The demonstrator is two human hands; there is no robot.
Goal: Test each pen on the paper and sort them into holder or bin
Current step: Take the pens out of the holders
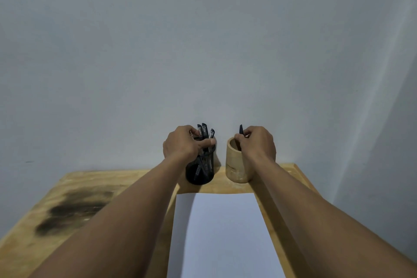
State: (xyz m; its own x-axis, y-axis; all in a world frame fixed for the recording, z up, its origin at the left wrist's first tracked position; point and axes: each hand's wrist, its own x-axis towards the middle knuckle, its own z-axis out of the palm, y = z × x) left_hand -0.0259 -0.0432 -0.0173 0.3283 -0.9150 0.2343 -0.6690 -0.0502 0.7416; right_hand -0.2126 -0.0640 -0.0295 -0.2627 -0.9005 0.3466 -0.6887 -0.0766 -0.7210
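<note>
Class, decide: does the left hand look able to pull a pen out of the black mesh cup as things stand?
Probably yes. The left hand is already at the rim of the black mesh cup, fingers among the pens, whose tops stand clear above the rim with nothing over them.

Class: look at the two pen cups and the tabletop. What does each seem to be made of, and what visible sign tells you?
Black cup: probably metal mesh; pens show through its dark wall. Tan cup: likely wood or bamboo, matte, pale with a darker mark low down. Table: wood, light grain, unvarnished-looking, with a dark sooty stain.
</note>
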